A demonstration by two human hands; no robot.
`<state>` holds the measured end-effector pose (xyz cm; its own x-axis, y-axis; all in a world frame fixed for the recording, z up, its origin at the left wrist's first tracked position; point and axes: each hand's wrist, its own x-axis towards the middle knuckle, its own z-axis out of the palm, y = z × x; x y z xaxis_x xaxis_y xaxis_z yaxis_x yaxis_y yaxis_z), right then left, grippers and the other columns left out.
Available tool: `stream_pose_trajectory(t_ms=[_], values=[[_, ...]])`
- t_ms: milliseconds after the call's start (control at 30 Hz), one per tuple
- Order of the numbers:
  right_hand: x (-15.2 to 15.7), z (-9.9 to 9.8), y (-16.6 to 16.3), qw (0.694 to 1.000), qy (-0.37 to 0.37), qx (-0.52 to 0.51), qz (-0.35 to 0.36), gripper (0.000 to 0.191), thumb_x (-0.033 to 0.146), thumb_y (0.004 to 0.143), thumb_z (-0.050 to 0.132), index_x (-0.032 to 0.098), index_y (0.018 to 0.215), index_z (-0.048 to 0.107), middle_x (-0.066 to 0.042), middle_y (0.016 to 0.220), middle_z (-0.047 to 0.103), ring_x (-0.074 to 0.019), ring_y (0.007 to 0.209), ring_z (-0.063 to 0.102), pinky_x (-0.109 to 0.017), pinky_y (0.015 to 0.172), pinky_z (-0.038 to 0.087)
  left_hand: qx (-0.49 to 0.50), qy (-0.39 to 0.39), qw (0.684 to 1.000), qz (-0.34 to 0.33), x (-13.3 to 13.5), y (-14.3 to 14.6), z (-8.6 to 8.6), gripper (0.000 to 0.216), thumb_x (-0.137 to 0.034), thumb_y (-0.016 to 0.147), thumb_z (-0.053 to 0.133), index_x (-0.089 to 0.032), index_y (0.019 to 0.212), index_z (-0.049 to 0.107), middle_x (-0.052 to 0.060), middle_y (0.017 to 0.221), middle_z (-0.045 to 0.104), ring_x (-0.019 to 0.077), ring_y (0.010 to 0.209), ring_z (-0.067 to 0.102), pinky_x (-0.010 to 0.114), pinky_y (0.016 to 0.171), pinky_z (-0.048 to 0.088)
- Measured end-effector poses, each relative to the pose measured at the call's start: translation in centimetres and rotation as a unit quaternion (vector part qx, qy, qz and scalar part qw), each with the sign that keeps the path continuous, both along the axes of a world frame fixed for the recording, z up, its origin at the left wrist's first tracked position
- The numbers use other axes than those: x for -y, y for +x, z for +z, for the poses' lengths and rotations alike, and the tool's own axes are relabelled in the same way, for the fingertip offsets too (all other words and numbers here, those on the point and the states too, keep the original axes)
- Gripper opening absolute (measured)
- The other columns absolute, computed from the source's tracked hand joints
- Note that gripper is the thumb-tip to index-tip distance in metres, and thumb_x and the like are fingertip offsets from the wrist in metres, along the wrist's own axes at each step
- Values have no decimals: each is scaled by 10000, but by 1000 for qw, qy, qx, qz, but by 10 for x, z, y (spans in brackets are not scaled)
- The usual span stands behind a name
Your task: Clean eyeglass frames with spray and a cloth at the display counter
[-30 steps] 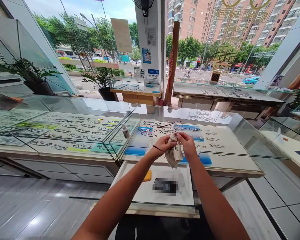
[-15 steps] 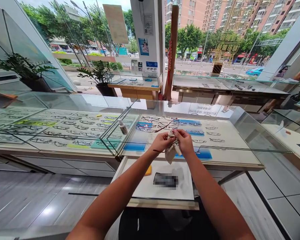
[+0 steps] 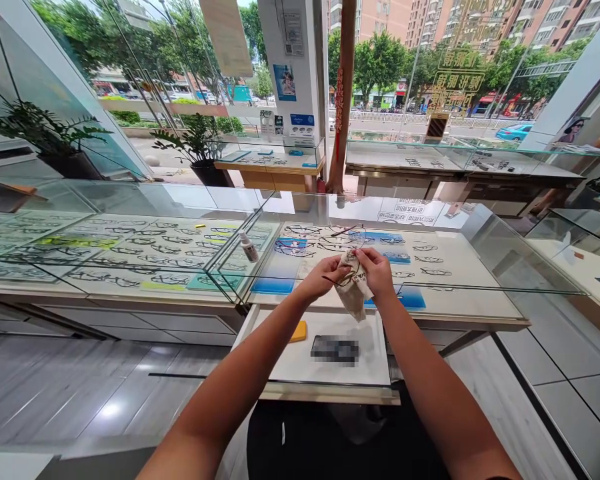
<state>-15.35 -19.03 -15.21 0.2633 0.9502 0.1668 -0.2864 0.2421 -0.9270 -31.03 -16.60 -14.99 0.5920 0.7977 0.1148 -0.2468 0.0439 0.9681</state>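
Observation:
Over the glass display counter [image 3: 480,287], both my hands meet around a thin-framed pair of glasses [image 3: 347,252]. My left hand [image 3: 321,277] pinches the frame, and one dark temple arm sticks out past its fingers. My right hand [image 3: 376,268] is closed on a pale cleaning cloth [image 3: 354,295] pressed against the glasses, with the cloth's loose end hanging below. A second temple arm points up and away from my hands.
A pulled-out white drawer tray [image 3: 290,365] below my hands carries a yellow block [image 3: 299,331] and a dark blurred object [image 3: 335,349]. A small spray bottle [image 3: 249,247] stands on the glass. Rows of glasses lie inside the cases. Potted plants [image 3: 200,150] stand behind.
My hands stayed together on the glasses and cloth; the frame turned in my fingers, its temple arm now pointing up and away. The camera tilted slightly, shifting the scene.

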Motion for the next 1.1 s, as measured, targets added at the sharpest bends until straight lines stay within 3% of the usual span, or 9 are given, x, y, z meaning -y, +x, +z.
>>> stream_pose_trajectory(t_ms=[233, 367, 567, 833, 1000, 1100], values=[[2, -1, -4, 997, 31, 70, 2, 355, 577, 759, 840, 230, 831, 809, -36, 889, 712, -219, 855, 636, -368, 829, 516, -24, -9, 996, 83, -5, 0, -4, 476, -499, 651, 972, -124, 885, 795, 25, 703, 704, 138, 618, 576, 254, 605, 424], [2, 0, -2, 999, 24, 45, -14, 369, 582, 735, 846, 227, 823, 796, -44, 882, 731, -230, 856, 639, -372, 814, 524, -15, 0, 997, 73, -9, -3, -2, 513, -560, 685, 946, -126, 911, 793, 43, 768, 737, 157, 686, 617, 268, 658, 465], [3, 3, 2, 999, -3, 48, -24, 398, 607, 722, 832, 225, 828, 804, -38, 835, 744, -225, 833, 620, -360, 777, 520, 24, -41, 991, 128, -22, -20, 0, 589, -654, 692, 920, -139, 922, 751, 21, 784, 734, 153, 714, 635, 279, 711, 504], [6, -3, -4, 994, -36, 72, 74, 365, 559, 675, 885, 220, 805, 842, -38, 812, 776, -208, 781, 619, -354, 765, 493, 74, -61, 994, 52, -20, -25, 7, 553, -600, 712, 949, -128, 888, 720, 24, 781, 706, 135, 737, 624, 266, 745, 498], [5, -3, -1, 982, -63, 118, 130, 389, 563, 636, 898, 199, 753, 828, -27, 724, 737, -181, 706, 577, -342, 716, 452, 42, -46, 998, -4, -13, -28, 11, 496, -567, 795, 909, -116, 898, 729, 39, 798, 720, 145, 763, 645, 265, 759, 494], [6, -2, -1, 981, -73, 116, 140, 381, 542, 613, 911, 196, 748, 827, -38, 749, 755, -190, 729, 607, -353, 749, 469, 22, -29, 999, -19, -12, -30, 14, 462, -488, 752, 952, -112, 938, 758, 49, 826, 740, 163, 788, 666, 273, 775, 496]])
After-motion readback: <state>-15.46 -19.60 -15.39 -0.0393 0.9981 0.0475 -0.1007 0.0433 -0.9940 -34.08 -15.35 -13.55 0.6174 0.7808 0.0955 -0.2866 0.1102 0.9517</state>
